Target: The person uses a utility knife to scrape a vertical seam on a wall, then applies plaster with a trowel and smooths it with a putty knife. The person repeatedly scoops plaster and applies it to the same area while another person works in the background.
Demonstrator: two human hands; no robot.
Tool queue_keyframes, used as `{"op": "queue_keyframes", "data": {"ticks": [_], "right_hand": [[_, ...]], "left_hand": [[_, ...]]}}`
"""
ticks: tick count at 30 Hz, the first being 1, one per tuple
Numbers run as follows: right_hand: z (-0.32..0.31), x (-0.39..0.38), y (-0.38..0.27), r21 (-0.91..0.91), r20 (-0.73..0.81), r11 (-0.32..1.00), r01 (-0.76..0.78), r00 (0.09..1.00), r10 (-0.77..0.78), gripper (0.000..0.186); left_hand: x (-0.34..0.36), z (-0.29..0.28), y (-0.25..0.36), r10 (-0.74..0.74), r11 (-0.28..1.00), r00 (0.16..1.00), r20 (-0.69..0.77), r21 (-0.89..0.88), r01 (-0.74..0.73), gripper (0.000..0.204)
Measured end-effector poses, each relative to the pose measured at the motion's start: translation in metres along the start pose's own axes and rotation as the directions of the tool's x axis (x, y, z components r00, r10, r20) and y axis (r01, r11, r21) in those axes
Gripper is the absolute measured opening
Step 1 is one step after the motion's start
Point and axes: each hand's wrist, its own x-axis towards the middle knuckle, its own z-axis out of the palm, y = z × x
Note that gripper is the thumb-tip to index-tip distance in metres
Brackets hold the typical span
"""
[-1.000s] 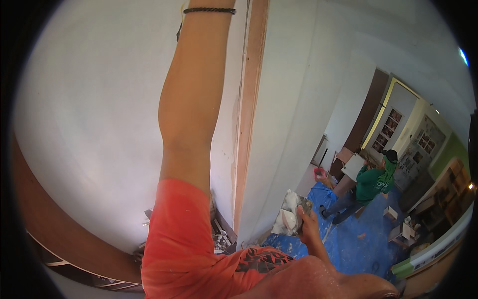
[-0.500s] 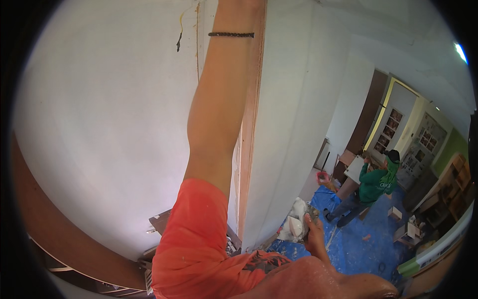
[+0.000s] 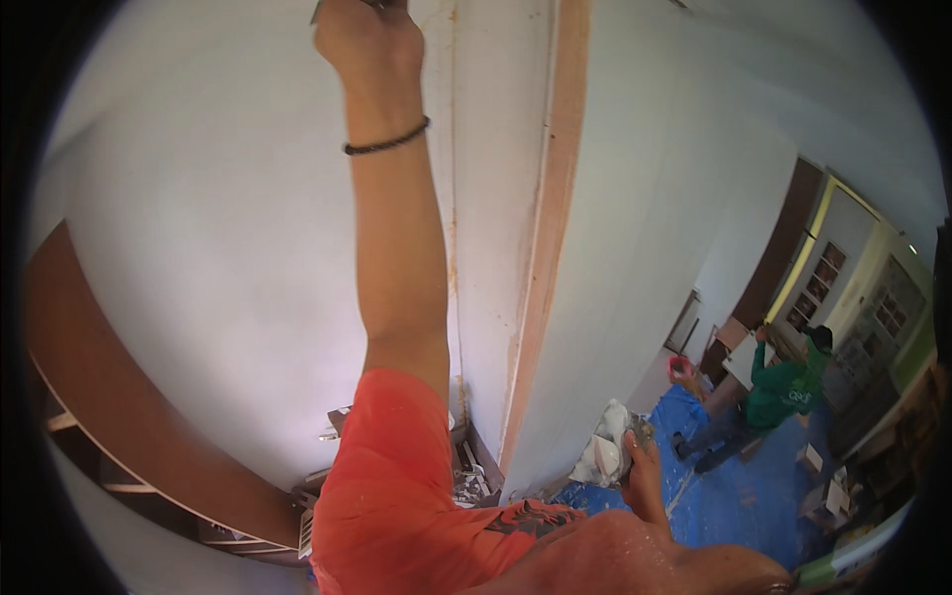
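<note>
My left arm is raised along the white wall [image 3: 238,258], with a dark beaded band at the wrist. My left hand [image 3: 372,45] is closed near the top edge of the view, its fingers mostly cut off. A small dark edge of something shows there, too little to name. Lower right, my right hand [image 3: 643,471] is curled round a greyish, smeared thing [image 3: 641,432], whose kind I cannot make out. Just behind that hand is a crumpled white plastic bag [image 3: 603,446] with pale material. My orange sleeve [image 3: 392,476] covers my left upper arm.
A bare wooden strip [image 3: 555,198] runs up the wall's corner. A curved brown panel with shelves [image 3: 119,367] stands at left. Debris [image 3: 474,476] lies at the wall's foot. To the right, a person in green [image 3: 788,392] stands on a blue floor sheet [image 3: 734,506] near boxes [image 3: 828,501].
My left hand has come into view at the top, the arm shifting left and lower. The view has turned, so the wooden strip and the person in green sit further right.
</note>
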Motion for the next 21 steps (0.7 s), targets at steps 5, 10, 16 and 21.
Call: {"op": "queue_keyframes", "data": {"ticks": [5,10,16,21], "right_hand": [[0.014,-0.006,-0.013,0.076,0.049,0.997,-0.005,0.999,0.002,0.038],[0.05,0.005,-0.031,0.395,0.167,0.902,-0.176,0.979,0.118,0.042],[0.092,0.002,-0.053,0.496,0.189,0.834,-0.241,0.968,0.167,0.036],[0.082,0.011,-0.042,0.514,0.206,0.775,-0.366,0.93,0.303,0.035]], "left_hand": [[-0.083,-0.02,0.014,0.278,0.83,0.944,0.177,0.45,-0.329,0.034],[-0.25,-0.068,0.077,-0.146,0.543,0.959,0.242,0.83,-0.127,0.033],[-0.403,-0.11,0.097,-0.58,0.606,0.695,0.425,0.795,0.02,0.033],[-0.435,-0.125,0.102,-0.623,0.584,0.567,0.539,0.803,-0.122,0.046]]}}
